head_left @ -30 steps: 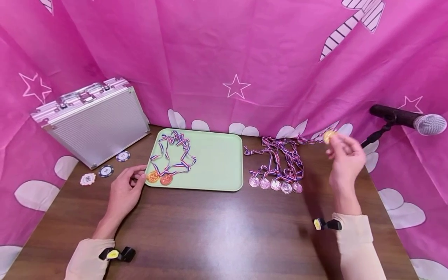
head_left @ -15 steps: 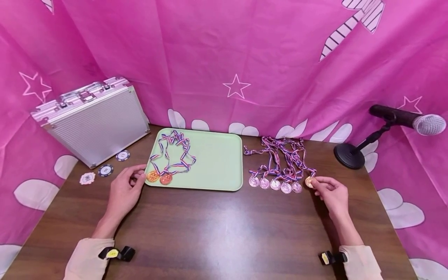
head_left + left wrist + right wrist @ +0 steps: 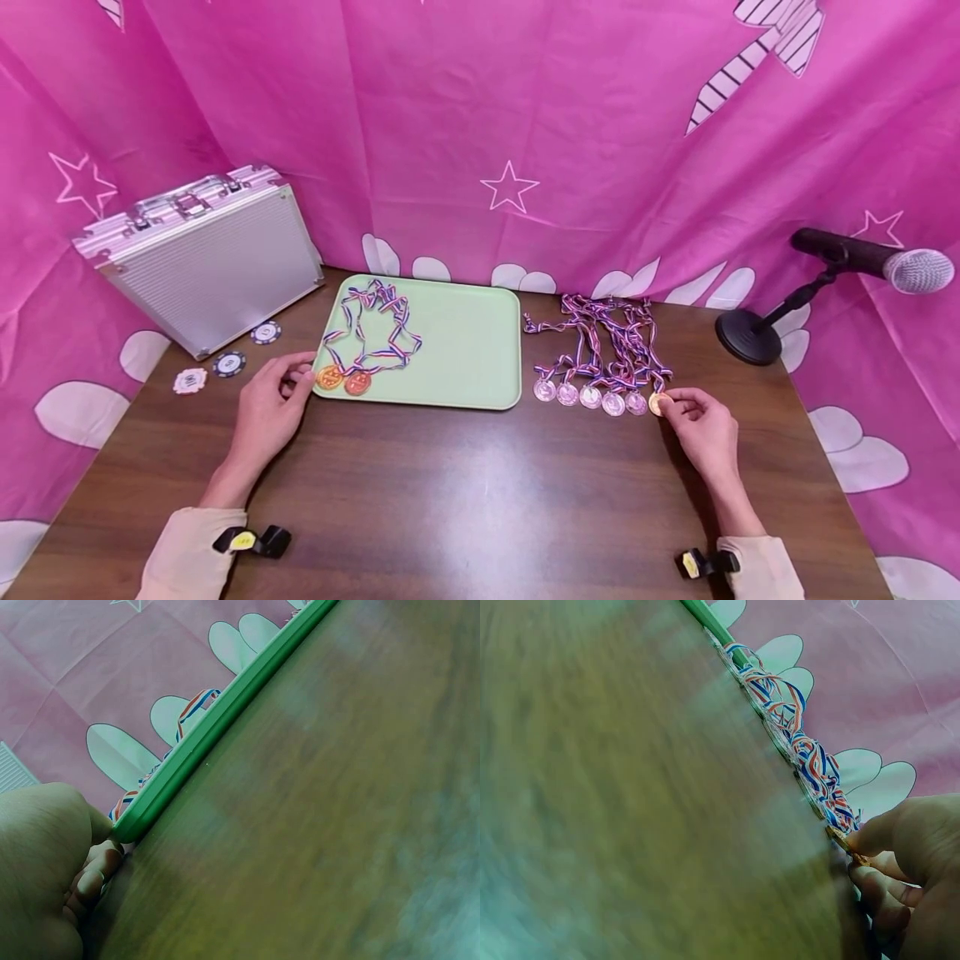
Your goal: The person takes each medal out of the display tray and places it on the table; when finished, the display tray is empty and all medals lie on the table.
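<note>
My right hand pinches a gold medal at the right end of a row of several silver medals. Their striped ribbons lie tangled behind them. In the right wrist view the gold medal sits between thumb and fingers, low over the table. My left hand grips the left edge of a light green tray; the left wrist view has the thumb at the tray's corner and the other fingers curled below. A gold medal and a bronze medal lie on the tray beside that hand.
A silver case stands at the back left with poker chips in front of it. At the right is a microphone on a black stand. A pink curtain hangs behind the wooden table.
My right hand has come down and toward the left with the gold medal, from raised near the microphone to the end of the row. The left hand has stayed at the tray.
</note>
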### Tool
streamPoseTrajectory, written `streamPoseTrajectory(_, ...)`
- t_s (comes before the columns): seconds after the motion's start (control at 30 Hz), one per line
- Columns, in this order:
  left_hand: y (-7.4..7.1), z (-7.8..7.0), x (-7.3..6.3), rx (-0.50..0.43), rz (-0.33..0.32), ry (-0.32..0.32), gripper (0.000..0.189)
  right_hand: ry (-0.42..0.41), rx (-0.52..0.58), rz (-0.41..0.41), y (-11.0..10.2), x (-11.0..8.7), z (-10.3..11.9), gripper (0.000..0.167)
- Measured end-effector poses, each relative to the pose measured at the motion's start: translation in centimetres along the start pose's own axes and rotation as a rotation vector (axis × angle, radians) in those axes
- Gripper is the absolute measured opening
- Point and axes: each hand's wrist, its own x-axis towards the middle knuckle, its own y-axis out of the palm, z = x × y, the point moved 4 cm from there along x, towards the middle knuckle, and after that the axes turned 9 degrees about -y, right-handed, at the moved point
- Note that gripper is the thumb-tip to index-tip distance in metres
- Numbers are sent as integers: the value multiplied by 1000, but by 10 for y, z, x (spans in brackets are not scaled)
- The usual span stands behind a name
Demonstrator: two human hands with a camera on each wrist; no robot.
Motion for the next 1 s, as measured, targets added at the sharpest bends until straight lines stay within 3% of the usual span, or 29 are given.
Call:
streamPoseTrajectory(0.33, -2, 0, 0, 2, -1, -9, 31, -77, -56, -21, 4, -1, 4, 19)
streamPoseTrajectory(0.67, -2, 0, -1, 3, -4, -11, 31, -13, -7, -61, 2, -4, 1, 18)
streamPoseTrajectory(0.87, 0, -2, -1, -16, -10, 10, 30, -19, 60, -162, 4, -6, 4, 12)
streamPoseTrajectory(1.0, 0, -2, -1, -11, -5, -1, 30, -40, 127, -180, 10, -8, 12, 9)
